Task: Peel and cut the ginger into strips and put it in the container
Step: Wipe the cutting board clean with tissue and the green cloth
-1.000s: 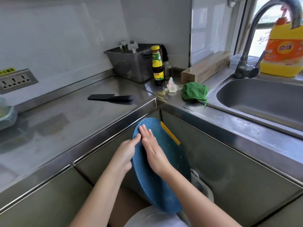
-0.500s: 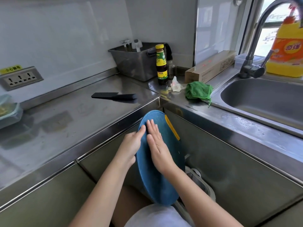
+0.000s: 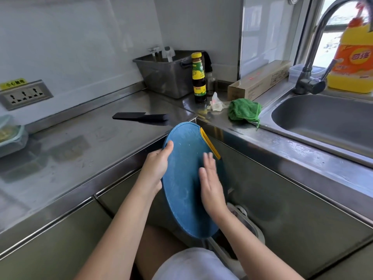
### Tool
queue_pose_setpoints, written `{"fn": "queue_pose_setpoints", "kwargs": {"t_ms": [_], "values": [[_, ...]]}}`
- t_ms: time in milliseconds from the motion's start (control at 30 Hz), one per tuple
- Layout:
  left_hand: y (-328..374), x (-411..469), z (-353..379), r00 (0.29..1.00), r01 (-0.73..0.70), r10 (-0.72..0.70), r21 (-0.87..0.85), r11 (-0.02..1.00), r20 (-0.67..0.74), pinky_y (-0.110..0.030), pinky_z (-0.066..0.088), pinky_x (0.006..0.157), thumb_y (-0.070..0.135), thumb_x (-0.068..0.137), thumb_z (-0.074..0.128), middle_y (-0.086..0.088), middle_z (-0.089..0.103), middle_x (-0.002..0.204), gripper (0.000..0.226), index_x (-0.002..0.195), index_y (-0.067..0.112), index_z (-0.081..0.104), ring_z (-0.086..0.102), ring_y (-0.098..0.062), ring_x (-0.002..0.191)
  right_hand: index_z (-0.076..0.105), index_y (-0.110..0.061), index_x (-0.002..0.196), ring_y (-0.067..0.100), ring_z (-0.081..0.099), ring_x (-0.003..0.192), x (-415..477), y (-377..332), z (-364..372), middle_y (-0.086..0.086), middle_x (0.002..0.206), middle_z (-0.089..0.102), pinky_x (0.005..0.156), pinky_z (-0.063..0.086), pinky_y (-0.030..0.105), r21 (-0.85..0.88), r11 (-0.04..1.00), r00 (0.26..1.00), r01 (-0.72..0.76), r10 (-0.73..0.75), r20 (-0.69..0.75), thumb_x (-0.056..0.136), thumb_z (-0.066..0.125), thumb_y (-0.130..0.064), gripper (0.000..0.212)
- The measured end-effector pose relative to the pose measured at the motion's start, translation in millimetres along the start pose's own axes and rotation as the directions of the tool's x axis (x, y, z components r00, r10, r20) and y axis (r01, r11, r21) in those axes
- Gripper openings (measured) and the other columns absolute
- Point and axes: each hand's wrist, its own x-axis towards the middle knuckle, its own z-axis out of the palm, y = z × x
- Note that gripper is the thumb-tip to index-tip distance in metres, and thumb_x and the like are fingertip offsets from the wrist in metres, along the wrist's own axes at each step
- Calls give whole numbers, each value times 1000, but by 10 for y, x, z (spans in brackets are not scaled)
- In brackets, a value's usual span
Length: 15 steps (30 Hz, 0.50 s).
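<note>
A round blue cutting board [image 3: 184,178] with a yellow grip on its edge is held tilted, in front of the steel cabinet corner and below the counter edge. My left hand [image 3: 156,168] grips its left rim, thumb on the face. My right hand [image 3: 211,184] lies flat on the board's face with straight fingers. Below the board stands a white bin [image 3: 249,229]. A black knife [image 3: 141,117] lies on the counter. At the far left edge sits a pale green container [image 3: 11,136] holding something yellowish. No whole ginger shows.
Steel counter [image 3: 80,154] wraps the corner. A metal tub [image 3: 167,75], a sauce bottle [image 3: 198,77], a cardboard box [image 3: 260,81] and a green cloth [image 3: 244,111] stand at the back. Sink [image 3: 323,122], tap and orange detergent bottle [image 3: 352,59] are at right. A wall socket [image 3: 25,93] is at left.
My right hand slid down and to the right across the board's face. The board turned more face-on, and my left hand moved further onto its rim.
</note>
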Motion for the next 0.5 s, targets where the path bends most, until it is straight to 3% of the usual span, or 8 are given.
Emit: {"fn": "queue_pose_setpoints", "kwargs": {"t_ms": [67, 100, 167, 233, 267, 300, 367, 500], "values": [[8, 4, 8, 1000, -10, 10, -15, 1000, -19, -37, 55, 81, 36, 96, 52, -7, 74, 94, 31, 97, 9, 69, 70, -21, 89, 15, -37, 149, -13, -6, 140, -41, -52, 51, -26, 154, 2, 112, -5, 8, -16, 991, 987, 136, -134, 91, 102, 24, -40, 49], [22, 10, -8, 999, -19, 19, -14, 1000, -36, -37, 55, 82, 37, 96, 52, -7, 73, 97, 32, 98, 10, 69, 70, -21, 90, 16, -34, 149, -10, -3, 142, -68, 42, 72, -24, 155, 5, 113, -3, 10, 5, 995, 993, 103, -103, 65, 102, 24, -39, 48], [71, 14, -59, 996, -43, 41, -24, 999, -76, -39, 54, 86, 40, 95, 52, -5, 73, 100, 34, 99, 11, 69, 69, -21, 93, 25, -20, 150, 7, 17, 144, -102, 326, 51, -5, 158, 22, 115, 10, 20, 107, 973, 973, -206, 215, -83, 104, 25, -36, 49], [132, 15, -134, 990, -70, 64, -45, 996, -123, -40, 53, 88, 40, 95, 53, -4, 72, 97, 31, 94, 13, 68, 68, -21, 93, 41, -6, 141, 28, 41, 133, -165, 584, -37, 16, 144, 44, 107, 29, 32, 162, 783, 781, -601, 618, -91, 105, 23, -37, 51], [167, 11, -175, 987, -83, 75, -54, 995, -146, -39, 53, 87, 39, 95, 53, -3, 71, 94, 30, 91, 14, 68, 67, -21, 92, 47, -3, 136, 32, 48, 125, -213, 657, -92, 21, 136, 52, 101, 36, 35, 101, 713, 711, -694, 700, -61, 105, 24, -35, 49], [194, 14, -224, 983, -90, 79, -60, 994, -164, -39, 53, 86, 39, 95, 53, -2, 71, 93, 29, 90, 14, 68, 68, -21, 90, 51, -1, 130, 34, 53, 117, -247, 680, -142, 22, 128, 57, 93, 41, 35, 14, 704, 703, -710, 710, -37, 105, 29, -28, 43], [230, 17, -306, 981, -83, 68, -76, 994, -179, -39, 54, 85, 41, 94, 53, -3, 72, 95, 32, 96, 13, 69, 68, -21, 90, 58, -2, 121, 31, 59, 105, -228, 617, -204, 19, 117, 63, 75, 42, 29, -142, 765, 778, -628, 622, -88, 97, 41, -7, 30], [237, -4, -442, 978, -74, 52, -104, 992, -202, -37, 54, 81, 41, 94, 54, -1, 73, 90, 29, 88, 17, 69, 69, -21, 86, 66, -9, 83, 26, 64, 80, -32, 384, -306, 10, 82, 68, 65, 48, 34, -364, 822, 898, -439, 410, -156, 73, 46, 12, 31]]}}
